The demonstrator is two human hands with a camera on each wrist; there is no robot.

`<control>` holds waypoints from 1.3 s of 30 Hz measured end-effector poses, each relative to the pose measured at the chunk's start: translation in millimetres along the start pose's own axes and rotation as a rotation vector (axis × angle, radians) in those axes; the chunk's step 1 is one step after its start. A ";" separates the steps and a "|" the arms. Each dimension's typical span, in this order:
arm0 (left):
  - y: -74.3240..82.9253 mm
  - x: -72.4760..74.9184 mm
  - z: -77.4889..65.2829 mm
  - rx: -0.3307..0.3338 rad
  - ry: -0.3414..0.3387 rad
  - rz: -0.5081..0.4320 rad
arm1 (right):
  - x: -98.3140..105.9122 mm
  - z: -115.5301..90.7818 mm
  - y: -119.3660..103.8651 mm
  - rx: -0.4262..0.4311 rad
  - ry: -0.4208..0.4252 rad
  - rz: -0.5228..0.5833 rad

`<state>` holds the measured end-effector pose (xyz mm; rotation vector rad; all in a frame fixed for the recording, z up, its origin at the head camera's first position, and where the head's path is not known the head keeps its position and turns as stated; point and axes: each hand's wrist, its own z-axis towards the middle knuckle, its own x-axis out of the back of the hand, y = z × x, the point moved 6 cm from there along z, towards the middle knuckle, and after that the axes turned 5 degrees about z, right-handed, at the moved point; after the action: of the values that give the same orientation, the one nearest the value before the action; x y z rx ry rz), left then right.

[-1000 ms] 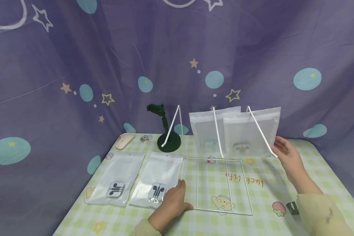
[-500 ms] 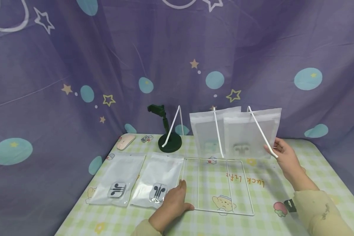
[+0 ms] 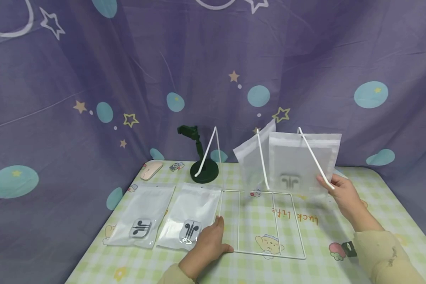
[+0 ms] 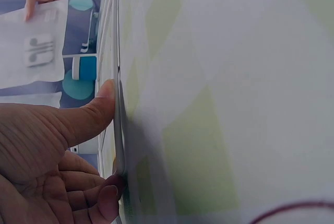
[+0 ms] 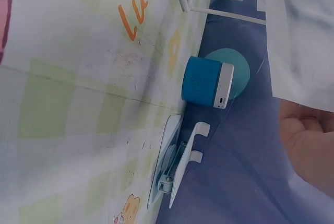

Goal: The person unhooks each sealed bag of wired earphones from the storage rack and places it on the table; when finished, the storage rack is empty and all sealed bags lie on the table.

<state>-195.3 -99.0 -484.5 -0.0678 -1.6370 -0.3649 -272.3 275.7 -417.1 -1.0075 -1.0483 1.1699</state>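
My left hand (image 3: 207, 240) grips the front left corner of a white wire display rack (image 3: 269, 255), thumb and fingers around the base wire (image 4: 116, 36) in the left wrist view. My right hand (image 3: 344, 193) pinches the lower right edge of a frosted zip bag (image 3: 287, 159) with boxed earphones (image 3: 290, 182) inside. This bag hangs on the rack's right prong (image 3: 314, 156); its white back (image 5: 305, 41) shows in the right wrist view. Another zip bag (image 3: 249, 157) hangs tilted on the middle prong, partly behind the first. The left prong (image 3: 206, 152) carries nothing.
Two zip bags, a left one (image 3: 142, 205) and a right one (image 3: 193, 205), each with boxed earphones, lie flat left of the rack. Behind are a dark phone stand (image 3: 204, 172) and a mouse (image 3: 151, 170). A blue speaker (image 5: 201, 80) and folding stand (image 5: 183, 169) stand at the back.
My right hand has moved slightly left and down along the right bag's edge. That bag now hangs more level, while the middle bag has swung into a steep tilt. My left hand stays put.
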 end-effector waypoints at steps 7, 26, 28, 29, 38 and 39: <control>0.7 0.8 0.0 0.005 -0.006 -0.006 | 1.3 -5.1 1.0 -0.010 -0.034 0.128; 1.2 0.5 -0.2 -0.009 0.008 -0.006 | -4.1 -34.0 -10.1 0.025 -0.158 0.298; 1.2 0.4 -0.1 -0.012 0.010 -0.002 | -4.3 -37.4 -11.0 0.037 -0.163 0.305; 1.2 0.6 0.0 -0.012 0.010 0.000 | -4.5 -38.9 -11.5 0.044 -0.167 0.310; 1.8 1.7 0.0 -0.013 0.007 0.004 | -2.8 -53.4 -18.4 0.077 -0.203 0.326; 1.9 1.8 0.0 -0.014 0.007 0.005 | -2.3 -55.3 -18.9 0.074 -0.206 0.322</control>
<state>-195.0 -97.5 -482.4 -0.0803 -1.6270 -0.3725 -214.7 267.8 -410.9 -1.0376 -1.0176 1.5915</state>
